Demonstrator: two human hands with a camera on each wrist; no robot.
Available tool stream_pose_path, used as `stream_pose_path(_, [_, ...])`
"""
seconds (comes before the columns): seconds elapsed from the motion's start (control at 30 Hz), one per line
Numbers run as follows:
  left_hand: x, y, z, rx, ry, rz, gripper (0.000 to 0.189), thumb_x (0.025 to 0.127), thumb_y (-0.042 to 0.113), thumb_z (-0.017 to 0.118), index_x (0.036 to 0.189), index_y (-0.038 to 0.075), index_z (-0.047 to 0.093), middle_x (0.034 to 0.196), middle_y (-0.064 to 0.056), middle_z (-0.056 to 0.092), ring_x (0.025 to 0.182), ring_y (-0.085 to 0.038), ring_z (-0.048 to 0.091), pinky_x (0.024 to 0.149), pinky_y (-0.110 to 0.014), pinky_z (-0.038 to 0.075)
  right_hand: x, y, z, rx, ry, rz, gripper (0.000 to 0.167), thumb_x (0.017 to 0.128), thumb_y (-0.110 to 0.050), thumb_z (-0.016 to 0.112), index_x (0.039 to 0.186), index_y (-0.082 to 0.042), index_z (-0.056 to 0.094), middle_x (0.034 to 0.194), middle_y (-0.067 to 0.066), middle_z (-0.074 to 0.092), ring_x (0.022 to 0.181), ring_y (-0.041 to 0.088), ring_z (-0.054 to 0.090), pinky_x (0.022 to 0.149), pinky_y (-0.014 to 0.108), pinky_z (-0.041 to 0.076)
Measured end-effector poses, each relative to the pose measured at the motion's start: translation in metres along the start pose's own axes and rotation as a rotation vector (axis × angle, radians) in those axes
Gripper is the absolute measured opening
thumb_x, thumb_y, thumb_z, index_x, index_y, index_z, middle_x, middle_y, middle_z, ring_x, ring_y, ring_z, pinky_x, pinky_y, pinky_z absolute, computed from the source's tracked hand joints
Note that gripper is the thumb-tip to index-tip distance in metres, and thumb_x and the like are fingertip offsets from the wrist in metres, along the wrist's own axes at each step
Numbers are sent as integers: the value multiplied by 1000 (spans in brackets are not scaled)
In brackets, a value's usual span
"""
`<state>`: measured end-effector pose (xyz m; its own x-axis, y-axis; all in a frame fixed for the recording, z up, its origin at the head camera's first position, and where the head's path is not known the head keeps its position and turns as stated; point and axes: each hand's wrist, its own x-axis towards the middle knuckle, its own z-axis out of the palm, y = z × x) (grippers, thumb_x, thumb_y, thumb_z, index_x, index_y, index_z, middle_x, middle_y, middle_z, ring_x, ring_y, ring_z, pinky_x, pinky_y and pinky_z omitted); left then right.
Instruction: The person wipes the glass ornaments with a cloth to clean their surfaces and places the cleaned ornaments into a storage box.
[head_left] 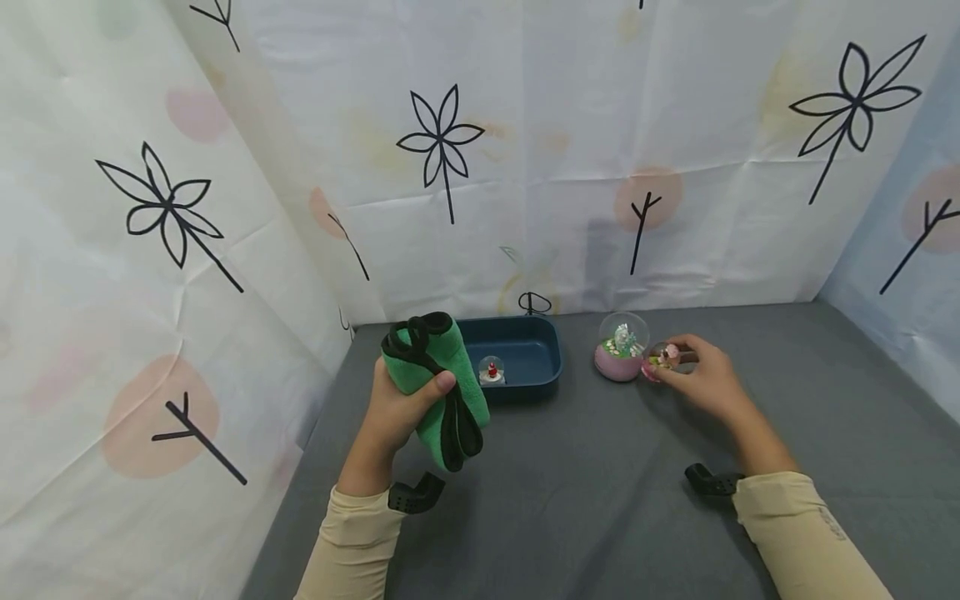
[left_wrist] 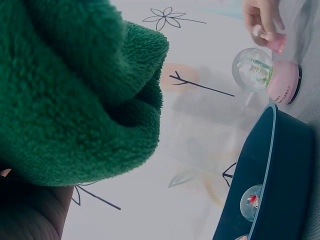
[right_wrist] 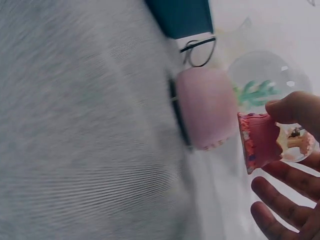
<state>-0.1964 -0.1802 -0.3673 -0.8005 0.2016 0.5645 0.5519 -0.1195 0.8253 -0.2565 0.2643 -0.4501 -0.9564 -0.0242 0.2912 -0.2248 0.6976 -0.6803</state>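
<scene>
My left hand [head_left: 401,404] grips a folded green cloth [head_left: 467,379] with black edging, held up in front of the left part of a dark blue tray [head_left: 534,388]. Between the thumb and fingers of my right hand [head_left: 705,375] is a small snow globe [right_wrist: 260,140] with a pink base. It is tilted, and the right wrist view shows its base off the table. Just left of it stands a larger snow globe [head_left: 618,360] with a pink base and a green and white figure. Inside the tray sits a small snow globe [head_left: 492,372] with a red figure.
A grey cloth [head_left: 570,483] covers the table. Behind it hangs a white curtain [head_left: 525,208] printed with black line flowers, and more curtain closes off the left and right sides. In the left wrist view the green cloth hides much of the scene.
</scene>
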Motion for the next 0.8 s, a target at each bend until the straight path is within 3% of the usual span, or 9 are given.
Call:
stream_pose_path(0.27, [1, 0, 2, 9, -23, 3, 48, 94, 30, 85, 114, -9, 65, 94, -1, 78, 79, -18, 80, 71, -35, 66, -3, -20, -13, 65, 57, -34, 52, 99, -28, 79, 137, 0, 59, 131, 28, 66, 119, 51, 65, 88, 65, 58])
stream_pose_path(0.37, [0, -1, 2, 11, -24, 2, 48, 94, 31, 84, 115, -8, 65, 94, -1, 78, 80, -18, 80, 71, -35, 66, -4, -28, -14, 75, 75, -67, 49, 100, -28, 77, 138, -3, 59, 133, 21, 69, 120, 38, 66, 93, 55, 56])
stream_pose_path(0.43, [0, -1, 3, 9, -22, 1, 48, 94, 30, 84, 115, -8, 65, 95, -2, 78, 80, -18, 80, 72, -35, 66, -4, -32, -14, 92, 85, -86, 47, 101, -27, 77, 138, -6, 59, 134, 17, 70, 113, 23, 70, 91, 41, 58])
stream_pose_path(0.57, [0, -2, 3, 3, -17, -4, 46, 94, 28, 85, 116, -8, 65, 95, -2, 77, 81, -18, 80, 73, -34, 66, -5, -40, -15, 158, 75, -102, 47, 100, -27, 77, 139, -10, 57, 134, 15, 69, 92, -3, 69, 73, 24, 62])
stream_pose_path(0.63, [0, -3, 4, -2, -19, -5, 45, 94, 26, 85, 115, -9, 65, 96, -2, 77, 82, -18, 80, 73, -34, 66, -5, -43, -16, 184, 67, -111, 47, 100, -27, 77, 139, -10, 57, 133, 15, 68, 85, -6, 68, 65, 25, 62])
stream_pose_path(0.8, [0, -3, 6, -7, -27, -2, 42, 94, 22, 84, 114, -10, 65, 96, -1, 77, 82, -18, 79, 73, -35, 66, -7, -52, -17, 165, 85, -137, 45, 99, -26, 79, 137, -13, 59, 129, 11, 71, 90, -7, 66, 67, 22, 59])
